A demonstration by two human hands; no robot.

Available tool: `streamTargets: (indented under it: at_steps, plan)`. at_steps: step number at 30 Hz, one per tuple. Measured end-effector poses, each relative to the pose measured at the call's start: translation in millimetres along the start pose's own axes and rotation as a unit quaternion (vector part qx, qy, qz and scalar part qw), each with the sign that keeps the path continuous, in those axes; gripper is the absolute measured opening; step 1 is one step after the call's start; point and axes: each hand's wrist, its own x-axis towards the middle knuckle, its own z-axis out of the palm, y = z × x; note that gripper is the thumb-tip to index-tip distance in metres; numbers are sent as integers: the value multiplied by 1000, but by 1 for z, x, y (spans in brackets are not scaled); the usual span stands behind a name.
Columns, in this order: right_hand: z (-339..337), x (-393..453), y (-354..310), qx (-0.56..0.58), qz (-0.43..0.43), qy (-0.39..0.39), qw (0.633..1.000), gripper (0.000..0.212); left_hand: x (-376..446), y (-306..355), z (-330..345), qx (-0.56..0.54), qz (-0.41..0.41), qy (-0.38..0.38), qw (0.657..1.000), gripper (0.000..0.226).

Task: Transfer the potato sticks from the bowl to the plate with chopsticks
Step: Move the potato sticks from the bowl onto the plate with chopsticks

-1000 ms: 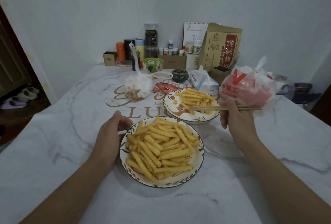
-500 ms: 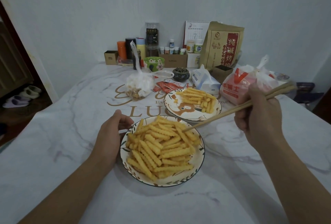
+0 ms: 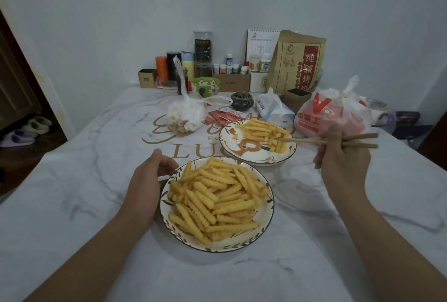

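Chopsticks (image 3: 324, 141): your right hand (image 3: 343, 159) pinches them, tips over the plate (image 3: 242, 154).
Release: part tips low.
Bowl (image 3: 266, 214): left hand (image 3: 147, 180) steadies the rim.

Plate (image 3: 244, 154) behind bowl (image 3: 264, 220), both on table (image 3: 84, 180)
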Motion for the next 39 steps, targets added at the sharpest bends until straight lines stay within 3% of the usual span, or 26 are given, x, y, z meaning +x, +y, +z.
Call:
streamTargets:
  at_steps: [6, 9, 19, 28, 32, 36, 39]
  plan:
    - [14, -8, 4, -59, -137, -71, 986, 47, 1, -1, -1, 1, 5, 3, 1000, 60]
    - [20, -6, 8, -74, -155, -79, 982, 53, 1, -2, -1, 0, 3, 2, 1000, 60]
    - [11, -13, -8, 37, -67, -21, 997, 42, 1, -2, 0, 0, 2, 3, 1000, 60]
    - [16, -19, -6, 8, -61, -78, 995, 43, 1, -2, 0, 2, 5, 1, 1000, 60]
    - [12, -17, -18, 52, -34, -51, 997, 47, 0, -1, 0, -1, 1, -6, 1000, 61]
    - [-1, -12, -41, 245, 92, -89, 961, 59, 1, -1, 0, 0, 0, -6, 1000, 60]
    - [-7, -12, -50, 286, 140, -172, 932, 58, 0, -1, -1, 3, 0, -4, 1000, 61]
